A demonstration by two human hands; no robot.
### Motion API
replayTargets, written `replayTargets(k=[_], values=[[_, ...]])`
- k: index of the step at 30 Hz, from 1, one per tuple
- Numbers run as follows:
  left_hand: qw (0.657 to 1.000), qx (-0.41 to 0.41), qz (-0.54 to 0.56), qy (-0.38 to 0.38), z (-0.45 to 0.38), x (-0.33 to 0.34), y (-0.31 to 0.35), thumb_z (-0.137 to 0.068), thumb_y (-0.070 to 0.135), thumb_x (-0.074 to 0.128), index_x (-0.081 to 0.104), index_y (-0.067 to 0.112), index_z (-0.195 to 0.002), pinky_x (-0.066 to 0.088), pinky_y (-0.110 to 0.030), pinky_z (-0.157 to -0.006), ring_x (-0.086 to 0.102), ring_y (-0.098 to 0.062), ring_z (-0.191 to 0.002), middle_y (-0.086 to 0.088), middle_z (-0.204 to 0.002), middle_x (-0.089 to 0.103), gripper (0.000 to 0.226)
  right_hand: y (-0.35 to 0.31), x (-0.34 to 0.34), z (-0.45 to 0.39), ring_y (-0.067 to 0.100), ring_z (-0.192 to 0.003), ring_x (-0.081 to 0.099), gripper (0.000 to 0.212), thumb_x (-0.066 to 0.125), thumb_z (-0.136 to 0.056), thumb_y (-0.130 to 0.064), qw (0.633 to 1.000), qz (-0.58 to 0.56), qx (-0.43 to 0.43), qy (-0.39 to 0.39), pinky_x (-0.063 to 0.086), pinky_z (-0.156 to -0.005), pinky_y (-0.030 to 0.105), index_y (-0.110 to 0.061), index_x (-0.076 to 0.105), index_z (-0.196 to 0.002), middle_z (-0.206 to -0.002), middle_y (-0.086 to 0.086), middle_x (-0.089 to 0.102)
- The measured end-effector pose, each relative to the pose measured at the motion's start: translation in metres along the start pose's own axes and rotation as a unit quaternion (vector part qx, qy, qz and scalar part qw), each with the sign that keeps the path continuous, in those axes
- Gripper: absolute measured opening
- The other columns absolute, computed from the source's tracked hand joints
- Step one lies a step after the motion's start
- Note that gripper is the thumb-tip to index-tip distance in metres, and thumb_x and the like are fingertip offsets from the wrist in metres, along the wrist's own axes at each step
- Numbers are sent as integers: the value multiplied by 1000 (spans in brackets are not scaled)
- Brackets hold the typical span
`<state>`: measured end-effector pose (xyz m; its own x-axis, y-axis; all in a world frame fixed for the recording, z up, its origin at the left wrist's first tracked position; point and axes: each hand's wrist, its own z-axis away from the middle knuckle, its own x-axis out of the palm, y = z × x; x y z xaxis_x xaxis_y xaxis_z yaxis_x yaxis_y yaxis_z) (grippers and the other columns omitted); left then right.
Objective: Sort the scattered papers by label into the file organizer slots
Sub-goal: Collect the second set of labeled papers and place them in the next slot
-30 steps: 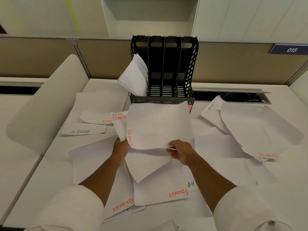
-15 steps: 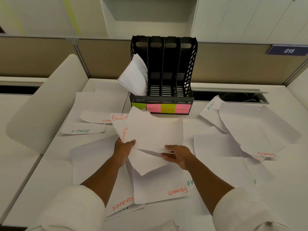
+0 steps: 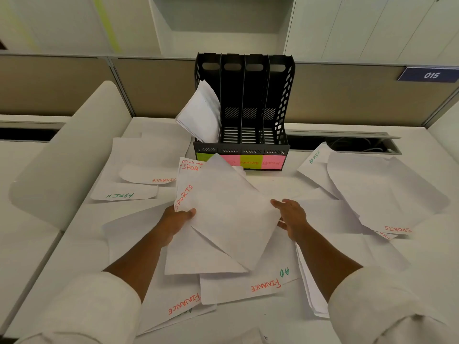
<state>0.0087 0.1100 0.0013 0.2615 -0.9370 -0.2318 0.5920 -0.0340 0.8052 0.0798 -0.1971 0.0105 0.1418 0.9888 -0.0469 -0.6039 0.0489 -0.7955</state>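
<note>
My left hand [image 3: 176, 220] pinches the left edge of a small stack of white sheets [image 3: 223, 214] marked SPORTS in red, thumb on top. My right hand [image 3: 291, 217] touches the stack's right edge with fingers extended. The stack lies low over the desk, in front of the black file organizer [image 3: 279, 112]. The organizer has several upright slots with green, pink and yellow labels along its base; FINANCE and ADMIN can be read on the two right ones. Its leftmost slot holds leaning white papers [image 3: 200, 112]. Loose sheets labelled FINANCE [image 3: 248, 286], ADMIN [image 3: 124, 192] and SPORTS [image 3: 382, 194] lie scattered around.
A curved white divider [image 3: 67, 155] rises at the left of the white desk [image 3: 236, 324]. A cable trough [image 3: 347, 142] runs behind the organizer on the right. Beige partition panels and white cabinets stand at the back.
The SPORTS stack has come down from in front of the organizer to near the desk, uncovering the coloured labels. My right hand has let go its pinch and spread along the stack's right edge.
</note>
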Motion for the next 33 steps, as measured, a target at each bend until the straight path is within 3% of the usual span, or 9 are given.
replayTargets(k=[2, 4, 8, 13, 18, 24, 29, 33], values=[[1000, 17, 7, -15, 0, -4, 0, -86, 32, 71, 50, 18, -132, 44, -44, -97, 52, -26, -110, -2, -125, 57, 54, 1, -2, -3, 22, -94, 61, 42, 76, -79, -20, 1000, 24, -5, 4, 54, -75, 36, -19, 60, -118, -113, 6, 61], [998, 43, 30, -19, 0, -5, 1, -84, 34, 71, 51, 22, -128, 45, -42, -95, 53, -25, -110, -1, -124, 58, 50, 5, -4, -7, 27, -97, 63, 35, 76, -79, -16, 999, 36, -8, 3, 56, -84, 41, -20, 64, -112, -111, 7, 66], [996, 32, 82, 0, 1, -2, 2, -84, 41, 69, 57, 23, -117, 51, -41, -85, 62, -23, -98, -3, -117, 64, 40, 17, -4, -11, 33, -103, 62, 29, 70, -82, -11, 999, 41, -23, 13, 55, -89, 44, -14, 65, -110, -113, 11, 65], [995, -5, 95, 12, 0, 8, 0, -82, 45, 70, 60, 17, -115, 54, -48, -85, 65, -31, -96, -7, -107, 68, 44, 25, 0, -9, 34, -102, 61, 19, 69, -81, -1, 1000, -20, 7, 3, 56, -70, 33, -9, 62, -96, -110, 14, 63], [996, -6, 92, 4, 0, 16, -2, -83, 39, 71, 56, 20, -114, 52, -48, -84, 63, -29, -94, -7, -108, 66, 39, 30, 4, -5, 31, -94, 59, 23, 72, -77, 3, 997, -17, 55, -45, 55, -66, 37, -7, 60, -93, -109, 14, 60], [996, -15, 85, 12, -3, 19, -1, -85, 34, 72, 56, 13, -122, 49, -52, -96, 62, -34, -105, -10, -113, 65, 45, 33, 9, -2, 28, -92, 66, 24, 78, -75, -8, 981, 142, 54, -121, 60, -68, 35, -7, 64, -95, -104, 12, 68], [997, -19, 78, 2, -5, 22, 1, -87, 30, 70, 58, 15, -113, 51, -42, -88, 63, -30, -96, -8, -110, 66, 33, 30, 13, -1, 22, -80, 66, 14, 77, -79, -20, 953, 267, 4, -144, 57, -70, 30, -13, 67, -84, -91, 8, 70], [998, -26, 50, 15, -7, 26, 2, -92, 30, 63, 55, 15, -115, 48, -41, -84, 60, -27, -92, -6, -106, 62, 28, 26, 12, 0, 18, -71, 62, 24, 75, -81, -34, 933, 324, -26, -156, 52, -67, 25, -12, 66, -81, -82, 5, 67]])
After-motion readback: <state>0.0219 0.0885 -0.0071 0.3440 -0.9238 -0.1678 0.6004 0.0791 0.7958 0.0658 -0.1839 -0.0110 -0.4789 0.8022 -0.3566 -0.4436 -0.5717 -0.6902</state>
